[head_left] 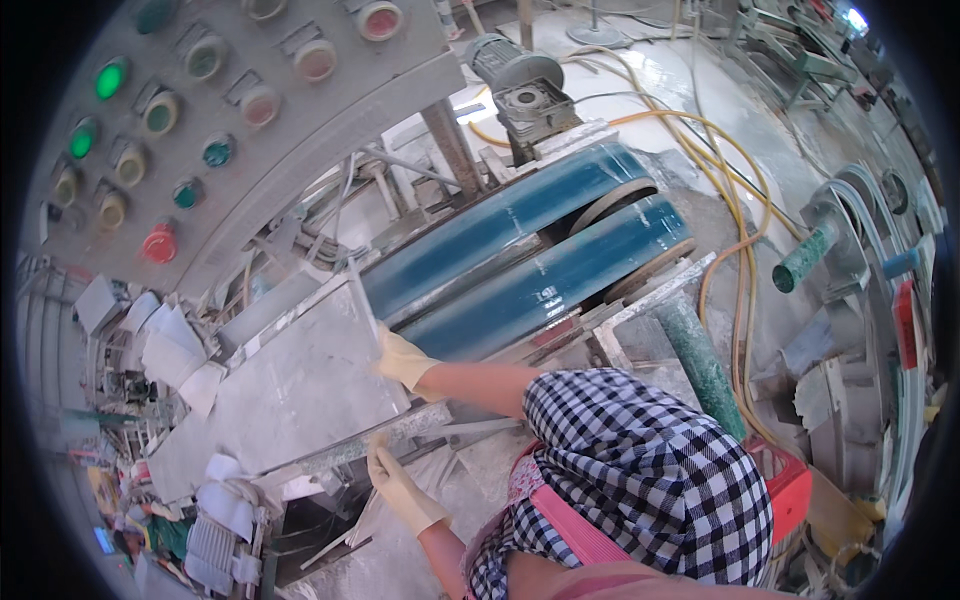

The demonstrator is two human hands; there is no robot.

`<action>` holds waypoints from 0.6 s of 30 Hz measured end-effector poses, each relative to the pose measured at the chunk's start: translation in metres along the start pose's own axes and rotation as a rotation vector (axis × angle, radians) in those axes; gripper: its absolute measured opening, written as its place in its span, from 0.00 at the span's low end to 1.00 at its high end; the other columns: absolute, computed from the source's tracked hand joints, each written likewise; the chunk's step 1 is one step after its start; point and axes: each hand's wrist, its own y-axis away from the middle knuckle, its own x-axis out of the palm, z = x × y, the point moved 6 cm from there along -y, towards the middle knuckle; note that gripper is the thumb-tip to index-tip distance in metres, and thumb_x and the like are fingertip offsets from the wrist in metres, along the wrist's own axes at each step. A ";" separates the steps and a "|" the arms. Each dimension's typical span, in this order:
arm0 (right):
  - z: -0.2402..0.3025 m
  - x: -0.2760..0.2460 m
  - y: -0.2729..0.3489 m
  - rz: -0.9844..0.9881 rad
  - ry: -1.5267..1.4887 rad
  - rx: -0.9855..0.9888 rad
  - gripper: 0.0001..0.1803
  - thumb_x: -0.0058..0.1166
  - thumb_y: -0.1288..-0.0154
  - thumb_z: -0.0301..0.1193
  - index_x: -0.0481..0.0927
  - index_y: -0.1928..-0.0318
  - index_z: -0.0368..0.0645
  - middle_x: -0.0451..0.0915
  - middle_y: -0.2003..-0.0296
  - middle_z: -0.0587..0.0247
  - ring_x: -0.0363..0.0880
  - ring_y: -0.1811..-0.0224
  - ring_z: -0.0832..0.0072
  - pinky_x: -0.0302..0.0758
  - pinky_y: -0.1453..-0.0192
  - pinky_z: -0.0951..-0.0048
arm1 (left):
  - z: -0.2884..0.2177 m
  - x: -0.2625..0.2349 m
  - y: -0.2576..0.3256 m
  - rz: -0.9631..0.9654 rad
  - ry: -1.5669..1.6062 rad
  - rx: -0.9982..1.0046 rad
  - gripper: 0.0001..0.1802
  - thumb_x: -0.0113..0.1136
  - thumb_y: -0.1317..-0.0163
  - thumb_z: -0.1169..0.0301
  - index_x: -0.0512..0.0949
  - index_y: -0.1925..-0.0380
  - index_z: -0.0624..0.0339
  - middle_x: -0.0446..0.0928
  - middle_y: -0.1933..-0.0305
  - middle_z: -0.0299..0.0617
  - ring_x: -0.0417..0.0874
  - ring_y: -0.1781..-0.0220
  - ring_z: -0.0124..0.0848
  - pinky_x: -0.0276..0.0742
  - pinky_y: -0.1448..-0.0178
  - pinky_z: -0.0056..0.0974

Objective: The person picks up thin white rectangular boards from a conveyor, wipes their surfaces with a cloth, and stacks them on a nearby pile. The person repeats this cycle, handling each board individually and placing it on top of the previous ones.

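Note:
My right hand (405, 362), in a pale yellow glove, is at the right end of a flat grey table-like surface (290, 375), beside the blue belts (545, 290). Its fingers point toward the surface's edge, and I see nothing held in them. Below it, my left hand (405, 492), gloved the same way, is near the lower rail (400, 425) of that surface. Its fingers are stretched upward with no object visible in them. Whether either hand presses on the edge is hard to make out. A black-and-white checked sleeve covers my right arm.
A grey control panel (330, 130) with coloured buttons hangs at the upper left. A grey motor (515, 75) stands behind the belts. Yellow hoses (735, 185) run across the floor. A green roller (700, 365) and a red plastic object (788, 490) are close on the right.

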 end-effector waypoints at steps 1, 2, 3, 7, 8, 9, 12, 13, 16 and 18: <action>-0.003 0.007 0.008 0.065 -0.164 0.026 0.29 0.55 0.36 0.28 0.69 0.34 0.38 0.78 0.44 0.50 0.75 0.41 0.65 0.72 0.39 0.64 | 0.000 -0.002 0.005 -0.022 0.001 -0.013 0.19 0.46 0.23 0.68 0.76 0.43 0.72 0.79 0.41 0.49 0.79 0.38 0.35 0.70 0.31 0.39; 0.000 0.004 0.008 -0.001 0.025 -0.012 0.28 0.52 0.35 0.26 0.69 0.34 0.38 0.79 0.43 0.51 0.76 0.40 0.65 0.72 0.38 0.65 | -0.003 -0.001 0.005 0.005 0.050 0.050 0.19 0.47 0.23 0.68 0.77 0.44 0.72 0.80 0.42 0.49 0.80 0.39 0.35 0.71 0.32 0.39; -0.001 0.000 0.007 -0.018 0.057 0.026 0.26 0.51 0.35 0.26 0.72 0.36 0.37 0.80 0.44 0.50 0.77 0.40 0.64 0.72 0.38 0.65 | 0.001 -0.002 0.002 -0.025 0.019 0.013 0.18 0.47 0.23 0.69 0.77 0.45 0.72 0.80 0.43 0.49 0.80 0.40 0.35 0.72 0.32 0.39; 0.031 -0.027 -0.029 -0.008 0.785 -0.153 0.14 0.51 0.38 0.26 0.81 0.53 0.39 0.84 0.55 0.40 0.82 0.50 0.42 0.78 0.48 0.52 | 0.017 0.000 -0.025 -0.001 0.117 0.109 0.16 0.49 0.24 0.71 0.80 0.49 0.72 0.83 0.50 0.47 0.83 0.46 0.34 0.76 0.36 0.38; 0.036 -0.043 -0.031 0.025 0.884 -0.158 0.13 0.51 0.38 0.26 0.81 0.54 0.40 0.84 0.56 0.41 0.82 0.51 0.43 0.78 0.49 0.51 | 0.021 0.001 -0.031 -0.002 0.126 0.098 0.16 0.49 0.24 0.71 0.80 0.48 0.71 0.83 0.50 0.47 0.83 0.46 0.34 0.76 0.37 0.38; 0.041 -0.058 -0.030 0.058 0.997 -0.132 0.13 0.51 0.39 0.25 0.81 0.55 0.40 0.84 0.56 0.42 0.83 0.52 0.43 0.78 0.49 0.50 | 0.026 0.003 -0.037 0.012 0.143 0.085 0.16 0.49 0.25 0.71 0.80 0.48 0.71 0.83 0.50 0.47 0.84 0.47 0.34 0.77 0.37 0.38; 0.068 -0.085 -0.021 0.159 1.200 -0.196 0.14 0.50 0.40 0.28 0.81 0.54 0.42 0.84 0.57 0.44 0.82 0.52 0.44 0.76 0.48 0.49 | 0.022 0.014 -0.061 0.023 -0.029 0.118 0.17 0.52 0.26 0.67 0.82 0.50 0.70 0.85 0.55 0.45 0.85 0.51 0.30 0.79 0.43 0.36; 0.073 -0.092 -0.016 0.170 1.229 -0.171 0.15 0.50 0.40 0.27 0.81 0.53 0.43 0.84 0.57 0.44 0.82 0.52 0.45 0.76 0.48 0.50 | 0.017 0.019 -0.069 0.034 -0.111 0.152 0.17 0.53 0.27 0.66 0.82 0.51 0.70 0.85 0.56 0.44 0.85 0.52 0.29 0.79 0.44 0.36; 0.086 -0.098 -0.003 0.164 1.268 -0.129 0.14 0.49 0.38 0.28 0.81 0.53 0.43 0.84 0.60 0.45 0.83 0.54 0.45 0.78 0.48 0.50 | 0.011 0.050 -0.107 0.110 -0.300 0.068 0.22 0.60 0.31 0.60 0.81 0.48 0.68 0.85 0.52 0.51 0.85 0.48 0.37 0.77 0.41 0.39; 0.091 -0.094 0.002 0.143 1.255 -0.192 0.12 0.49 0.37 0.27 0.82 0.55 0.43 0.85 0.61 0.45 0.84 0.56 0.45 0.79 0.51 0.50 | 0.005 0.068 -0.123 0.101 -0.506 0.147 0.28 0.63 0.34 0.57 0.77 0.43 0.68 0.82 0.46 0.56 0.83 0.44 0.45 0.75 0.37 0.43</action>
